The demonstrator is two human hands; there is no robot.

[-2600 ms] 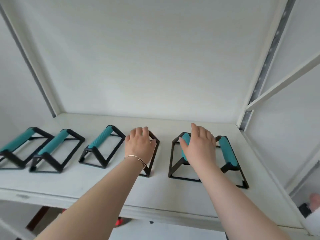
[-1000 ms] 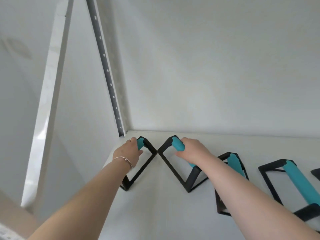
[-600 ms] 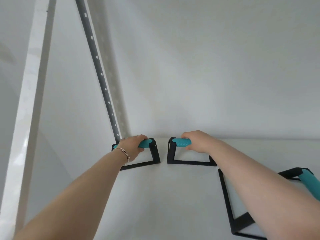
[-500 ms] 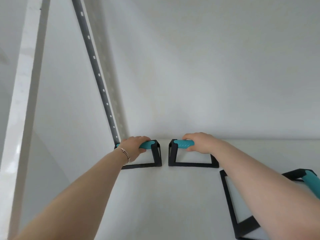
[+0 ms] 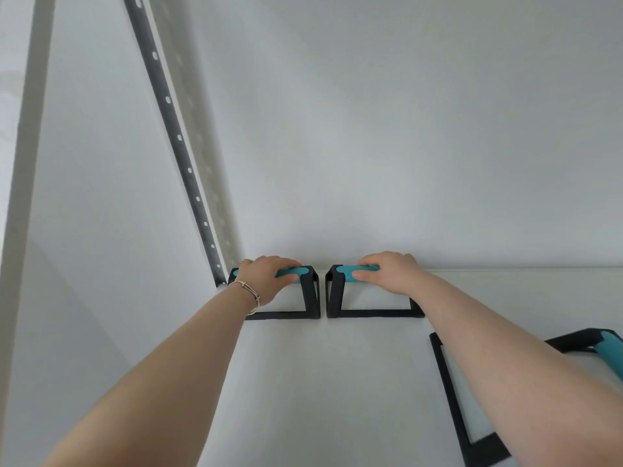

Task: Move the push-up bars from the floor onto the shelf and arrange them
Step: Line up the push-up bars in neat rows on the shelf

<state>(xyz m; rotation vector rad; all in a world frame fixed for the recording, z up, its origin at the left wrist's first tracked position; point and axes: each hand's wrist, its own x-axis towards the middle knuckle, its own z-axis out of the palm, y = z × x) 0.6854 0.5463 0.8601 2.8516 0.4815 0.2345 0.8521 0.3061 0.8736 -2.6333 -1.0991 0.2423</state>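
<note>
The person has 2 push-up bars side by side at the back of the white shelf (image 5: 303,382), up at 12 o'clock. The left hand (image 5: 266,281) is wrapped over the teal grip of the left bar (image 5: 310,294), fingers curled down tight on it. That bar sits in the back corner, just beside the grey post with holes (image 5: 175,129). The right hand (image 5: 387,273) is curled the same way over the teal grip of the right bar (image 5: 333,298). The 2 black frames are almost touching in the middle; I cannot tell if they really touch.

A 3rd bar (image 5: 451,392) sits nearer, at 4 o'clock, partly under the right arm.

I think the bars are nearly set in place. What could go wrong? If the hands push in any more, the 2 frames could bump and one could twist crooked. When the right arm pulls back, it could knock the 3rd bar and slide it out of line, maybe off the front edge.
</note>
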